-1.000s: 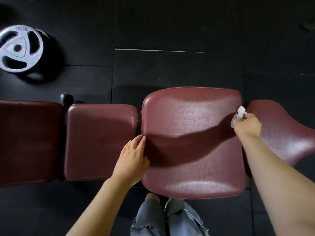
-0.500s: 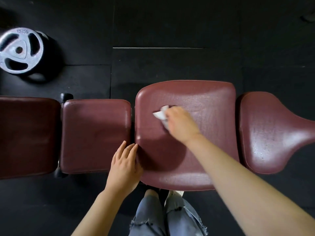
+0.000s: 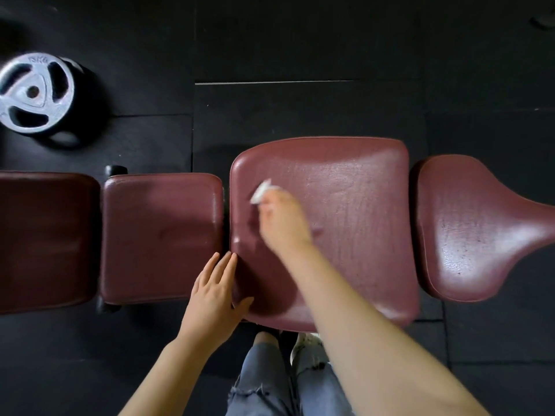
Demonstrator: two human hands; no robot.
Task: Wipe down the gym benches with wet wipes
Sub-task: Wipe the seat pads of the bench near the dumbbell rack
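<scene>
right now the right hand (image 3: 282,219) is pressed down on the large maroon pad (image 3: 354,205) of the gym bench, fingers curled closed around a crumpled white wet wipe (image 3: 260,192) that pokes out past the knuckles toward the pad's far left corner. the wipe sits touching the vinyl, close to the pad's left edge, which suggests a stroke is reaching the end of its run on that side. the left hand (image 3: 214,295) lies flat and open, holding nothing, with its fingers along the narrow gap between this pad and the smaller square pad (image 3: 159,235) to its left and the thumb hooked over the big pad's near corner; that placement reads as bracing, steadying the body as it leans over to reach across. a darker pad (image 3: 45,238) continues the row at the far left, and a tapered pad (image 3: 468,229) sits well to the right, glossy in the light, though i cannot tell whether that shine is moisture or just the vinyl. a metal weight plate (image 3: 34,93) lies on the black rubber floor (image 3: 300,40) well away from the work. judging by the scene, the wiping is midway through this one pad, with the near strip under the forearm probably yet to be covered.
</scene>
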